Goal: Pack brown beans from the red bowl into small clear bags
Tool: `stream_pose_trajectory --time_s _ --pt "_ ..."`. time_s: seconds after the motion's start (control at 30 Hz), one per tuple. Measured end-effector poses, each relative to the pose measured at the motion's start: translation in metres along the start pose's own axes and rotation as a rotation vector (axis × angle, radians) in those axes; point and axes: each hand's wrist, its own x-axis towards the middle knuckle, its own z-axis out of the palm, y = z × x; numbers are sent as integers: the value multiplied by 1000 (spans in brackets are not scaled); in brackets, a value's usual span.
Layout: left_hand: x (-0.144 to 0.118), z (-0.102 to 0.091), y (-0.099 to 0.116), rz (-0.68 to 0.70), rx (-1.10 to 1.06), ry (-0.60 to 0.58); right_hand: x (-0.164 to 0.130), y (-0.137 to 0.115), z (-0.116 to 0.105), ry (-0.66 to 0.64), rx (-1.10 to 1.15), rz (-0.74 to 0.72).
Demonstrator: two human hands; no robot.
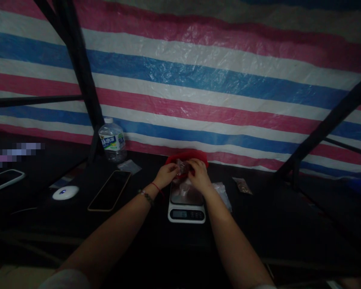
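Note:
My left hand (166, 175) and my right hand (199, 175) meet above a small white kitchen scale (186, 206) with a steel plate. Together they pinch a small clear plastic bag (181, 166) that holds something dark. Just behind my hands stands a red bowl (187, 156); its contents are hidden. A small clear cup seems to rest on the scale's plate under my hands. A red string and a bead bracelet circle my left wrist.
A water bottle (112, 139) stands at the back left. A phone (110, 190) lies left of the scale, with a white puck-shaped device (65, 192) and another phone (3, 180) farther left. Small plastic bags (242, 185) lie to the right. Black frame poles cross a striped tarp.

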Motion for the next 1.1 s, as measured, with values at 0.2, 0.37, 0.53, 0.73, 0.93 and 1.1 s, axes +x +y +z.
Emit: stream_pose_trajectory --time_s 0.2,0.37,0.53,0.73,0.93,1.1 --pt "-2 6 -3 -57 -123 -96 -5 -3 -3 -159 192 62" --pt "-6 5 1 47 -3 -78 -7 -2 3 -169 224 74" --pt "-7 6 5 136 126 -60 -7 0 5 -161 184 40" --pt "-9 7 8 191 170 -84 -7 -2 5 -114 104 22" --pt "-10 6 11 234 223 -118 -8 -5 4 -102 63 22" --pt "-12 7 16 283 331 -117 -8 -5 3 -89 49 56"
